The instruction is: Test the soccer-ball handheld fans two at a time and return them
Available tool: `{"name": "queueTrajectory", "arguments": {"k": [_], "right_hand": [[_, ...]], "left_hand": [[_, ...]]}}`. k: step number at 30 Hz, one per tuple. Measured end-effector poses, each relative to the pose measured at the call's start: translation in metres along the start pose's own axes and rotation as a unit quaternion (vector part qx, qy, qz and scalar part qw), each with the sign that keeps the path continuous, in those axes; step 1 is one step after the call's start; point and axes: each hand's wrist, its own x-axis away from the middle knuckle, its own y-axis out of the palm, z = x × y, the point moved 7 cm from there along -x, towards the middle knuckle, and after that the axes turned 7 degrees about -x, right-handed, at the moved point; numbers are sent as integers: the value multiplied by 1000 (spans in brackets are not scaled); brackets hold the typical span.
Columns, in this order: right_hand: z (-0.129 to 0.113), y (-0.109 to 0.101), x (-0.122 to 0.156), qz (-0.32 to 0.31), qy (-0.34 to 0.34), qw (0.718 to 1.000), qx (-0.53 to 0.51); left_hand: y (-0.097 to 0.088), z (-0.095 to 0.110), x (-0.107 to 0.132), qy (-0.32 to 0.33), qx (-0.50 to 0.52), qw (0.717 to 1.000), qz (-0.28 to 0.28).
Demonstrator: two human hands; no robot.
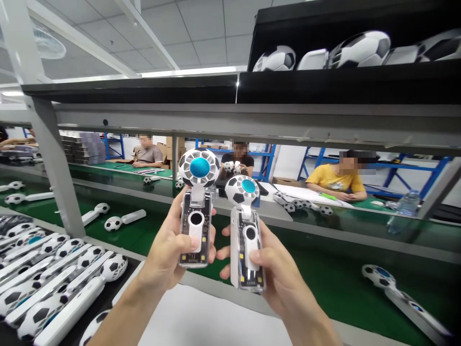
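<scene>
My left hand (pixel 167 245) is wrapped round a handheld fan with a soccer-ball head (pixel 199 216), its thumb on the white strip of the front. The fan stands upright, with a blue centre in the grille and a clear front over a dark circuit board. In my right hand (pixel 275 259) is a second soccer-ball handheld fan (pixel 248 240) of the same kind, tilted slightly, with the thumb on its white strip. The two fans are side by side and apart. Both fronts face me.
A black tray (pixel 139 269) at the left holds rows of like fans. White paper (pixel 209 317) covers the near worktop. More fans lie on the green conveyor belt (pixel 324 259), one fan (pixel 403 300) at right. An overhead shelf (pixel 144 93) crosses above. Several people sit opposite.
</scene>
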Motion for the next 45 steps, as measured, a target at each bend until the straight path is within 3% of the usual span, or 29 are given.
{"name": "queueTrajectory", "arguments": {"k": [5,11,15,23,28,33,45], "right_hand": [[-4,6,2,-65,-4,997,-39],[-9,1,4,-23,-33,999,21],[-13,8,6,-38,-42,998,3],[-19,-2,12,15,-58,995,83],[-26,3,15,22,-96,987,124],[-25,3,18,80,-104,984,119],[-23,3,18,58,-95,983,147]], "left_hand": [[19,-4,8,-52,114,987,-103],[25,-10,11,-64,234,956,-163],[27,-14,12,-82,270,942,-184],[28,-9,12,-61,105,986,-115],[26,-9,15,-36,43,994,-95],[25,-13,18,-49,18,997,-54],[30,-15,16,-28,55,994,-90]]}}
